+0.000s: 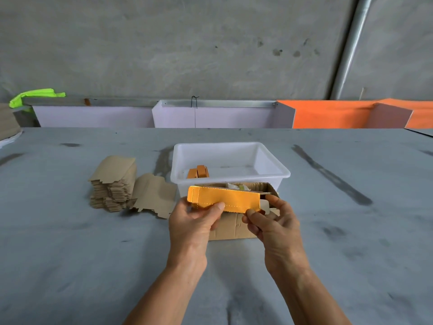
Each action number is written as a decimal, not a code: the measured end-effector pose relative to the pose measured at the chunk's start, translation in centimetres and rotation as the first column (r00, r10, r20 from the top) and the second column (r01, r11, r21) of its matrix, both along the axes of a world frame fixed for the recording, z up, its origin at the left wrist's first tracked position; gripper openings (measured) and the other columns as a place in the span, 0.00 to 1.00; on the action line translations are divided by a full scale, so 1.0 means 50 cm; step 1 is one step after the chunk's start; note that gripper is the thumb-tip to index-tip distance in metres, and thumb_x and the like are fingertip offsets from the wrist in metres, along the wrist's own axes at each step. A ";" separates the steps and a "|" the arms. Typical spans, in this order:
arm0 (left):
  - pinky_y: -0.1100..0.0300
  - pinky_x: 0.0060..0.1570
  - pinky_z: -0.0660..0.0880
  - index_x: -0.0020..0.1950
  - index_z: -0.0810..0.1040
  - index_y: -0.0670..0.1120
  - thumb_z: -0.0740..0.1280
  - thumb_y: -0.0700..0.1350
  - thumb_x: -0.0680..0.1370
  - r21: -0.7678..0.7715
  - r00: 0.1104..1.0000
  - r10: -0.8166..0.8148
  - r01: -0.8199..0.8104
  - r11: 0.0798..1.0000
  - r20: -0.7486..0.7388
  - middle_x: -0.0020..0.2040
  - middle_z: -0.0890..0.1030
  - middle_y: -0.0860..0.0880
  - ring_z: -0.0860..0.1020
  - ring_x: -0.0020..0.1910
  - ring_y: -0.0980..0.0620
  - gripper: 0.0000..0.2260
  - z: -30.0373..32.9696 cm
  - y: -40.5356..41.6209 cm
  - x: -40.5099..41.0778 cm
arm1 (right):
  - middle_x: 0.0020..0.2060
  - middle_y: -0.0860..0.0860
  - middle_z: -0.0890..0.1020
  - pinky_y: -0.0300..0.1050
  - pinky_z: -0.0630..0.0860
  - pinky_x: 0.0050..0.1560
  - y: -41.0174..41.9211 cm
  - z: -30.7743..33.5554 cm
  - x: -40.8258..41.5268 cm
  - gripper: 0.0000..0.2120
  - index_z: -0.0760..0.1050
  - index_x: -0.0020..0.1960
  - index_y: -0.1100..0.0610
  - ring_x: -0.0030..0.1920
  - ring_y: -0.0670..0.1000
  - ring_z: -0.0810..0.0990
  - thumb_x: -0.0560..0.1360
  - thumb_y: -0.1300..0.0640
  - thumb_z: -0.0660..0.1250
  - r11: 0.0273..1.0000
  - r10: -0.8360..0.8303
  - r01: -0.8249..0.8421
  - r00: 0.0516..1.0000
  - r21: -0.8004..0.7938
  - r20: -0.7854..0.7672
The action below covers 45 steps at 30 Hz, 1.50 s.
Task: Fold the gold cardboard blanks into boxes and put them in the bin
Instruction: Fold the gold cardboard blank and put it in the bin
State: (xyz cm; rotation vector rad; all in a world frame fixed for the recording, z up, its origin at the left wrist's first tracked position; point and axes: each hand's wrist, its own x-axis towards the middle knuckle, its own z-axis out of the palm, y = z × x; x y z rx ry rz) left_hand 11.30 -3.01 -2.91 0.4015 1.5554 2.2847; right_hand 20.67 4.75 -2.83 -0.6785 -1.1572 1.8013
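Left of the hands lay the stack of unfolded blanks (pixel 112 184). The left hand (pixel 192 221) pinched the left end of the gold box (pixel 225 200), its long axis running left to right; the right hand (pixel 271 221) pinched the open right end. The white bin (pixel 230 146) stood just beyond, equally near both hands.

Grey scuffed tabletop (pixel 328 231) under and around grip, dark streaks right. Beyond grip: low white panels (pixel 210 117), orange panels (pixel 339 114) far right. Bare concrete wall (pixel 164 43) behind; grey pipe (pixel 351 43) slanting upper right. Light soft, even.
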 end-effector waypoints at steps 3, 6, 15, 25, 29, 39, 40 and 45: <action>0.65 0.28 0.75 0.42 0.78 0.42 0.75 0.33 0.67 -0.015 1.000 0.015 -0.016 1.000 -0.008 0.29 0.82 0.50 0.79 0.28 0.54 0.09 -0.003 0.002 0.005 | 0.26 0.51 0.75 0.38 0.76 0.35 0.001 0.003 0.004 0.24 0.67 0.63 0.59 0.29 0.48 0.80 0.71 0.73 0.67 1.000 0.010 -0.011 1.000 -0.028 -0.009; 0.68 0.27 0.74 0.41 0.78 0.41 0.74 0.30 0.67 0.066 0.998 0.053 -0.052 0.996 -0.022 0.28 0.81 0.50 0.79 0.26 0.58 0.10 0.000 0.005 0.021 | 0.32 0.55 0.79 0.42 0.76 0.37 -0.011 -0.003 0.000 0.25 0.67 0.63 0.60 0.34 0.51 0.79 0.69 0.71 0.70 0.995 0.022 -0.026 0.999 -0.100 -0.038; 0.67 0.29 0.75 0.44 0.78 0.40 0.72 0.27 0.67 0.162 0.995 0.066 -0.053 0.985 -0.074 0.30 0.82 0.50 0.79 0.28 0.57 0.12 -0.009 0.002 0.041 | 0.30 0.54 0.80 0.37 0.73 0.31 -0.031 -0.013 -0.023 0.09 0.73 0.38 0.59 0.30 0.48 0.78 0.69 0.68 0.72 0.941 0.097 -0.117 0.992 -0.319 -0.076; 0.67 0.29 0.75 0.45 0.79 0.42 0.73 0.30 0.68 0.121 0.996 0.054 -0.044 0.992 -0.076 0.32 0.83 0.49 0.79 0.29 0.56 0.10 -0.029 -0.005 0.033 | 0.32 0.56 0.83 0.38 0.74 0.28 -0.023 -0.027 -0.004 0.06 0.78 0.44 0.61 0.28 0.48 0.81 0.78 0.61 0.64 0.909 0.116 -0.124 0.992 -0.398 -0.045; 0.64 0.29 0.76 0.45 0.80 0.41 0.69 0.34 0.73 0.104 0.997 0.017 -0.010 0.995 -0.069 0.32 0.83 0.44 0.79 0.28 0.52 0.03 -0.039 -0.006 0.028 | 0.30 0.55 0.83 0.42 0.72 0.31 -0.016 -0.025 0.000 0.09 0.76 0.45 0.59 0.28 0.48 0.81 0.80 0.59 0.59 0.888 0.109 -0.124 0.992 -0.442 -0.060; 0.62 0.31 0.77 0.45 0.80 0.41 0.66 0.43 0.75 0.096 0.992 -0.128 0.126 0.987 0.007 0.36 0.83 0.44 0.82 0.33 0.48 0.06 -0.049 -0.014 0.023 | 0.29 0.56 0.81 0.38 0.77 0.27 -0.014 -0.025 0.016 0.10 0.73 0.43 0.60 0.30 0.51 0.83 0.81 0.61 0.58 0.825 0.049 -0.188 0.963 -0.533 -0.264; 0.61 0.31 0.78 0.46 0.81 0.41 0.67 0.43 0.74 0.099 0.988 -0.153 0.152 0.983 0.002 0.37 0.84 0.44 0.82 0.34 0.48 0.06 -0.049 -0.017 0.021 | 0.28 0.56 0.81 0.37 0.78 0.27 -0.013 -0.022 0.018 0.10 0.73 0.43 0.60 0.29 0.51 0.83 0.81 0.62 0.58 0.816 0.040 -0.200 0.955 -0.542 -0.292; 0.61 0.33 0.78 0.47 0.82 0.43 0.66 0.39 0.75 0.113 0.983 -0.185 0.183 0.977 0.005 0.40 0.85 0.42 0.83 0.34 0.47 0.05 -0.053 -0.023 0.010 | 0.29 0.55 0.79 0.36 0.77 0.28 -0.014 -0.014 0.017 0.08 0.72 0.43 0.61 0.28 0.49 0.81 0.80 0.63 0.59 0.792 0.004 -0.205 0.943 -0.575 -0.332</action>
